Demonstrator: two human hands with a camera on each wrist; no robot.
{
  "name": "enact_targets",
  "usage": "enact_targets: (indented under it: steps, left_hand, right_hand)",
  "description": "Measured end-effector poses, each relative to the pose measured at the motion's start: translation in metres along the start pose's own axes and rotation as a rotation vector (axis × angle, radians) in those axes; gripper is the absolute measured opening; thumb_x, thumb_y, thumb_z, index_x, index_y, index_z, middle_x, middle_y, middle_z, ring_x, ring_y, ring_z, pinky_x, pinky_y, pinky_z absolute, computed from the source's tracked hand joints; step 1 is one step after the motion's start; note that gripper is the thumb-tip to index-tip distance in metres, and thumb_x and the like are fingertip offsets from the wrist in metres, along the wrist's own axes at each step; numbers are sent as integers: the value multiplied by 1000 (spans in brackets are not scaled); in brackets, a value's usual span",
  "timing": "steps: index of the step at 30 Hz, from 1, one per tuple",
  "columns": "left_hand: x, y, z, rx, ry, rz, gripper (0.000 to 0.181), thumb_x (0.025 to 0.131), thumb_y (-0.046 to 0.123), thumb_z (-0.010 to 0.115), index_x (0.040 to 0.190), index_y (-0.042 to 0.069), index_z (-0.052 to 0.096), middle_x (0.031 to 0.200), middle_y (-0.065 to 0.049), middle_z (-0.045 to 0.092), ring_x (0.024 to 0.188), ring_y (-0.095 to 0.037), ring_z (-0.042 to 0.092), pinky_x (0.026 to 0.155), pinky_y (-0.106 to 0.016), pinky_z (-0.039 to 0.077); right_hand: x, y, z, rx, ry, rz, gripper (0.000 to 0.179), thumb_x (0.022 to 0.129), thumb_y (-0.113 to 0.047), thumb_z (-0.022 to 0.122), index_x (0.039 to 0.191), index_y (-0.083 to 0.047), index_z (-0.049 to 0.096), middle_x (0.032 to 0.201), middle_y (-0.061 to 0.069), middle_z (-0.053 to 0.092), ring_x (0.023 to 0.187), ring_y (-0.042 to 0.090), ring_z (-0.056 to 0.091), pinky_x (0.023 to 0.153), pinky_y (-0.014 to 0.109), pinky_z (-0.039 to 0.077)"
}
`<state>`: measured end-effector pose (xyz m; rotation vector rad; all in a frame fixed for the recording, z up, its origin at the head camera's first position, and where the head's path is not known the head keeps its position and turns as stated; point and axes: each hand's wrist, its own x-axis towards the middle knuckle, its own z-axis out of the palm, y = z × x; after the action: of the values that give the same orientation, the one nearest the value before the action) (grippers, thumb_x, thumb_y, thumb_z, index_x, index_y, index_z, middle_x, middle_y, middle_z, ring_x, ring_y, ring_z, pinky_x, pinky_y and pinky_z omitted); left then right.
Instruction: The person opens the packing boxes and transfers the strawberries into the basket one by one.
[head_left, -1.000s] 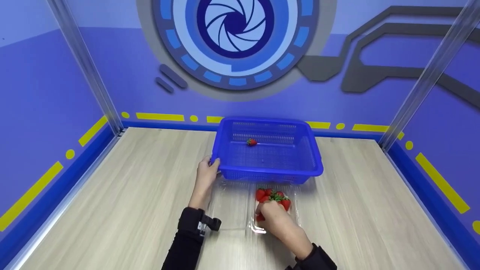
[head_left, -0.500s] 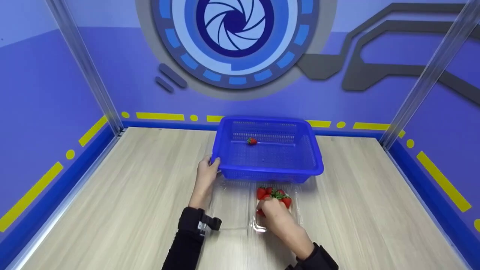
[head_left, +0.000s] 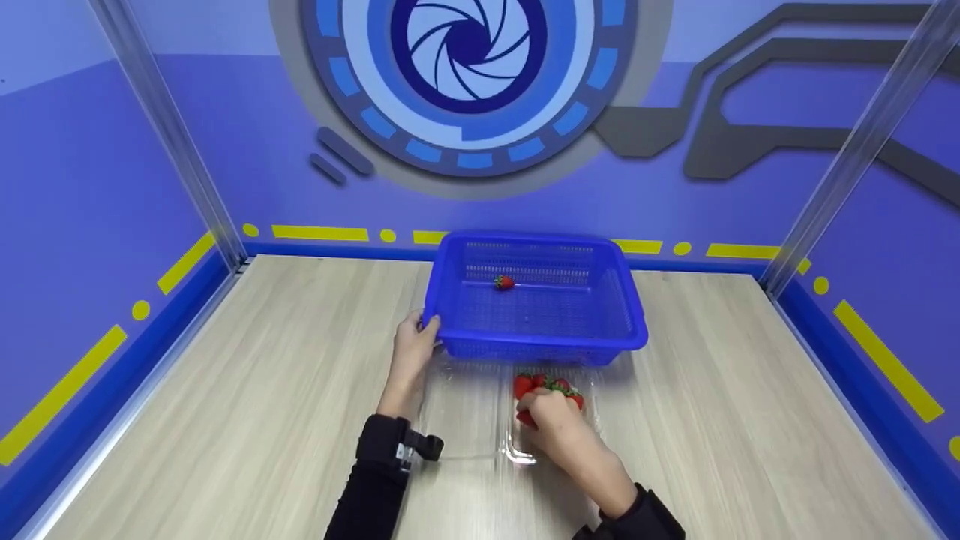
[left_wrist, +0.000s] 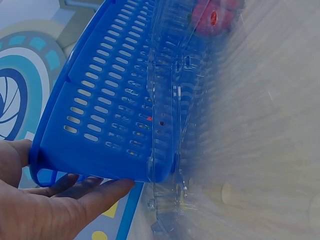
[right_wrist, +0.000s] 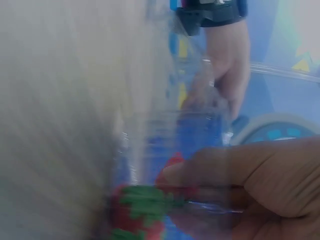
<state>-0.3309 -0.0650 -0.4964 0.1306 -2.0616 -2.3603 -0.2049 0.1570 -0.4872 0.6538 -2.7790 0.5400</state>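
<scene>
At the near left corner of the blue plastic basket (head_left: 540, 342), my left hand (head_left: 412, 352) grips the rim, thumb on top and fingers against the outer wall. One strawberry (head_left: 504, 282) lies inside the basket toward the back. In front of it, a clear plastic clamshell box (head_left: 520, 456) lies opened flat, several strawberries (head_left: 523, 387) in its right half. My right hand (head_left: 559, 421) reaches into that half and pinches a strawberry (right_wrist: 175, 160) between thumb and fingers. Its fingers hide part of the fruit, and green leaves show beside it in the right wrist view.
The clamshell's transparent lid half (head_left: 461, 412) spreads left of the fruit, between my forearms. Beneath everything is a light wooden table (head_left: 735, 390). Blue printed panels (head_left: 225, 135) rise behind and at both sides, with metal posts (head_left: 855, 150) at the corners.
My right hand has shifted slightly away from me and to the right over the strawberries, fingers still curled. The left hand and the basket have stayed in place.
</scene>
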Motion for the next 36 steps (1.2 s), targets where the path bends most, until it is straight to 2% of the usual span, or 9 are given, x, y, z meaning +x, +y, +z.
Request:
enact_targets:
  steps: [3,6,11,17,25,32,36]
  left_hand:
    - [0,0,0,-9,1,-4,40,107,13,48,142,-6,48,129,-28,59,100,-22,64,99,-51,49]
    - [0,0,0,-15,0,-6,40,107,13,48,142,-6,49,130,-28,59,101,-22,64,99,-50,49]
    - [0,0,0,-3,3,-2,39,107,13,48,142,-6,49,131,-30,58,102,-24,64,99,-50,50]
    - [1,-1,0,41,15,7,42,107,13,48,143,-7,47,134,-30,58,116,-32,63,99,-48,52]
    - [0,0,0,15,0,-5,44,107,14,47,146,-6,45,137,-29,56,119,-35,62,102,-51,49]
    - [0,0,0,18,6,-11,42,107,14,47,144,-5,47,134,-29,58,112,-28,64,101,-51,49]
    - [0,1,1,19,13,-23,42,107,15,48,144,-5,47,136,-28,57,117,-32,62,102,-49,49]
  right_hand:
    - [-1,-3,-15,36,39,31,26,69,13,77,89,-3,72,85,7,67,79,25,66,65,37,55]
    - [-3,-7,-32,68,92,40,30,69,14,78,94,-2,72,92,9,69,85,27,69,71,39,58]
    - [-9,-16,-61,53,217,5,29,73,11,80,95,-5,71,93,6,70,85,22,68,70,35,57]
    - [-21,-25,-89,29,323,-48,33,72,13,81,97,-6,72,94,3,70,87,17,67,72,32,57]
    - [-33,-33,-108,30,365,-63,37,72,11,84,101,-9,73,97,-2,72,94,14,68,79,32,59]
    - [-37,-36,-113,26,365,-51,37,72,10,85,102,-11,74,96,-4,72,93,13,68,79,32,58]
    - [-38,-36,-114,22,357,-46,37,72,9,85,102,-11,74,95,-4,72,91,12,68,78,31,59]
